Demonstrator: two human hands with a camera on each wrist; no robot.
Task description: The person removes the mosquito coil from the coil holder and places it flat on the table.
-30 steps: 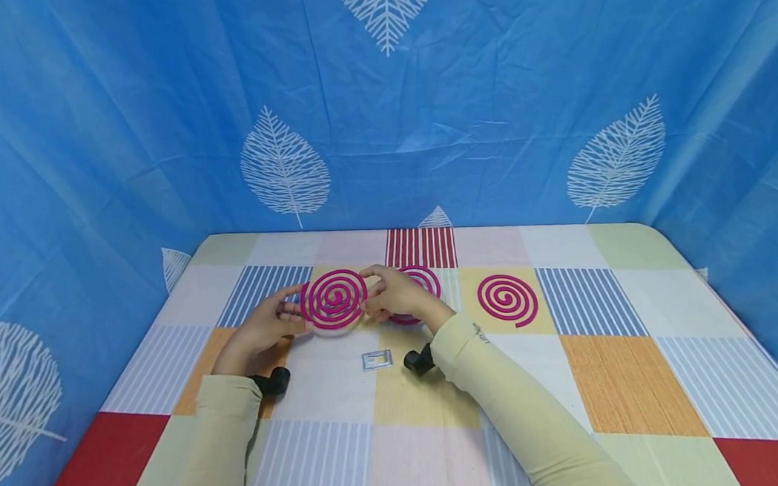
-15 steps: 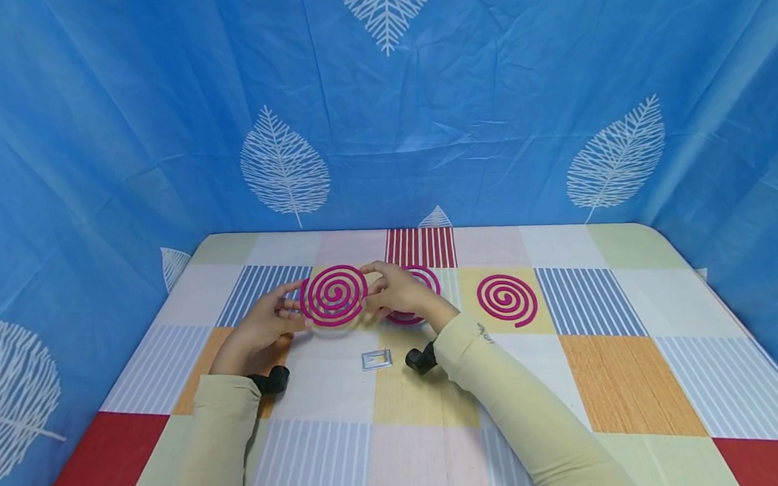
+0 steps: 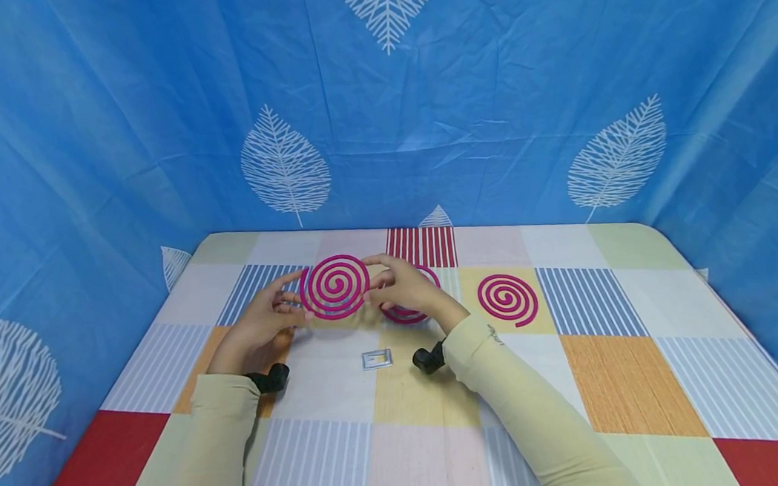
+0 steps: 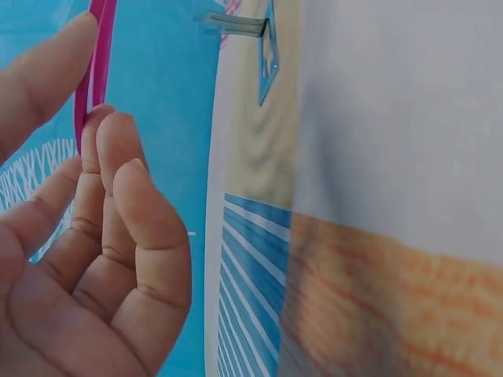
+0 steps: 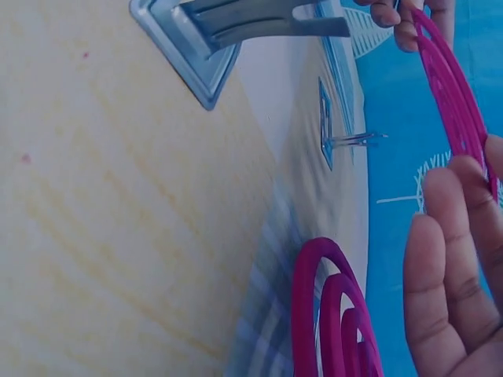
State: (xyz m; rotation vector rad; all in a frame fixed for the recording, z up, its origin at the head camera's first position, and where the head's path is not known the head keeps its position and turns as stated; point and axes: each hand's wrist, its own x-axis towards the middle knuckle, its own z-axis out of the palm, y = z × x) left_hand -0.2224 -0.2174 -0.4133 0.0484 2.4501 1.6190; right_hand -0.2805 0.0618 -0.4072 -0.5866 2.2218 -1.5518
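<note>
A magenta mosquito coil (image 3: pixel 335 284) is held up over the table between both hands, its face turned toward the head camera. My left hand (image 3: pixel 260 324) pinches its left edge, and in the left wrist view the thumb and fingertips meet the coil's thin rim (image 4: pixel 100 63). On the opposite side my right hand (image 3: pixel 410 290) pinches the right edge; the right wrist view shows the coil (image 5: pixel 449 90) spanning both hands. Below it stands a small metal coil stand (image 5: pixel 325 129) with an upright prong, hidden in the head view. A second coil (image 3: pixel 405 319) lies partly hidden behind my right hand.
A third magenta coil (image 3: pixel 508 300) rests farther right on the patchwork tablecloth (image 3: pixel 422 456). Another metal stand (image 3: pixel 377 360) lies nearer, between the forearms. Blue curtains (image 3: pixel 488 118) with white leaf prints enclose the table's back and sides.
The held coil has risen slightly and tilted more upright, both hands lifting with it. My right wrist has shifted a little to the right. The other coils and the near stand have stayed put.
</note>
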